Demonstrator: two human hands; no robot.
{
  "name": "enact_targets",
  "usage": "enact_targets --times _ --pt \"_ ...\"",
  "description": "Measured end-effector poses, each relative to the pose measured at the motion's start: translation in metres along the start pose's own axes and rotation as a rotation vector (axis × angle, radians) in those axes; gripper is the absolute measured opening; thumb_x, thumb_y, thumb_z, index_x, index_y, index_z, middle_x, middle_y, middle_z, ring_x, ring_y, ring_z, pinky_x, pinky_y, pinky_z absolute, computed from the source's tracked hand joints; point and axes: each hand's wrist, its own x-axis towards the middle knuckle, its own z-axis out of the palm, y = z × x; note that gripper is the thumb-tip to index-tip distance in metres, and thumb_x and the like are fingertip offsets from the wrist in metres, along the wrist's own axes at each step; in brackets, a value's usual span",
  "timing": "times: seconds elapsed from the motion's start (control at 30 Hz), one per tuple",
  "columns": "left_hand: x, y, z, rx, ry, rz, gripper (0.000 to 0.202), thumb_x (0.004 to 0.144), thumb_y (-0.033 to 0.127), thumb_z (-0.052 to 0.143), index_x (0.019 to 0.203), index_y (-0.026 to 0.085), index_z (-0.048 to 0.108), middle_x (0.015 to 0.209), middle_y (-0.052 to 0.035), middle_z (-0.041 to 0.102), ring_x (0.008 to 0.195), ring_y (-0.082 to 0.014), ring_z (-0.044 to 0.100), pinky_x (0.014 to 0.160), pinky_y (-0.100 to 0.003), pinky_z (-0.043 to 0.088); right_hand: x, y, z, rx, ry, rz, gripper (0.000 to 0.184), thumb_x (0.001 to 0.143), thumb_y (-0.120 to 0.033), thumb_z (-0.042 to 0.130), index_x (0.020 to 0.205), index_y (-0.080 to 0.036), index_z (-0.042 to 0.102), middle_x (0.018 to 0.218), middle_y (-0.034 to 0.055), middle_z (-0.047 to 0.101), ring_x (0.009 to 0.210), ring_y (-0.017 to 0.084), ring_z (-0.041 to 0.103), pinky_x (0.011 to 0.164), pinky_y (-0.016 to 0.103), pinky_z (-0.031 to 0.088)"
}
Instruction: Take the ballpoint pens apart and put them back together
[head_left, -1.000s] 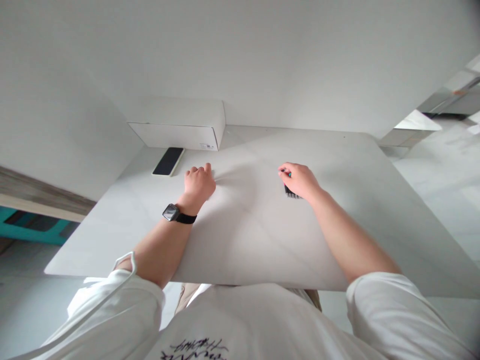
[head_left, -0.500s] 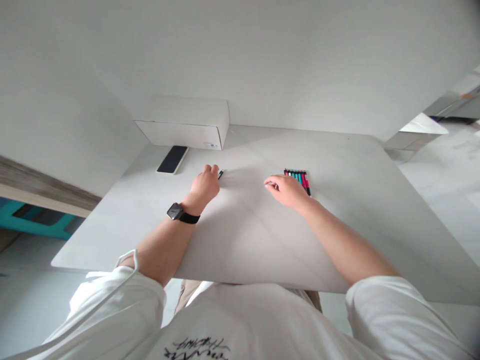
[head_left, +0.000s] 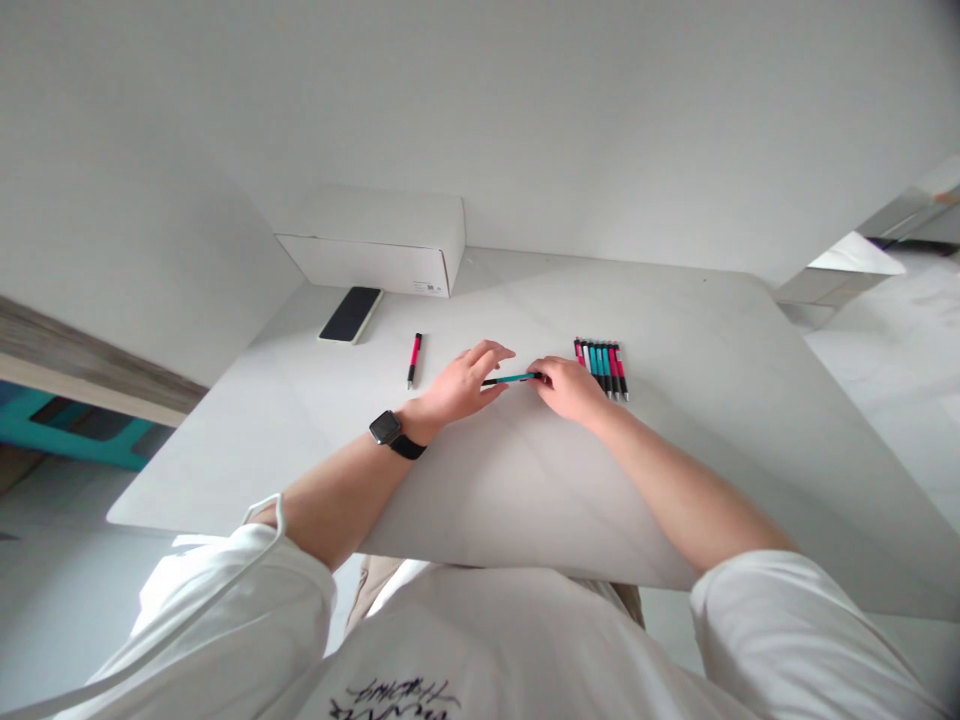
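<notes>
A teal pen (head_left: 512, 379) lies level between my two hands over the middle of the white table (head_left: 675, 480). My left hand (head_left: 463, 384), with a black watch on its wrist, pinches the pen's left end with the other fingers spread. My right hand (head_left: 570, 387) is closed on the pen's right end. Just right of my right hand, a row of several teal and red pens (head_left: 602, 366) lies side by side. A single red pen (head_left: 413, 358) lies alone to the left of my left hand.
A dark phone (head_left: 350, 314) lies at the table's far left. Behind it a long white box (head_left: 379, 245) stands against the wall. The table's near edge runs just in front of my body.
My left hand left the red pen on the table and moved right to the middle. My right hand moved off the pen row, and both hands now grip a teal pen.
</notes>
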Motion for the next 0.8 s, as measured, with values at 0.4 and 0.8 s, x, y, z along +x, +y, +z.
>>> enact_targets --times 0.4,0.8 --pt "0.007 -0.026 0.009 0.102 0.055 -0.116 0.017 0.102 0.039 0.063 0.106 0.024 0.072 0.102 -0.0060 0.075 0.100 -0.0246 0.066 0.101 -0.044 0.044 0.004 0.013 -0.001 0.132 0.132 0.089 0.014 0.097 -0.034 0.066 0.101 -0.024 0.075 0.094 0.0043 0.076 0.079 0.018 0.065 0.077 0.030 0.047" --pt "0.007 -0.030 0.012 0.078 0.038 -0.148 0.025 0.105 0.042 0.058 0.114 0.026 0.076 0.104 -0.0071 0.078 0.102 -0.0257 0.067 0.100 -0.045 0.046 0.006 0.011 -0.005 0.302 0.002 0.265 0.038 0.099 -0.055 0.054 0.096 -0.023 0.076 0.079 0.0008 0.074 0.066 0.017 0.060 0.060 0.028 0.039"
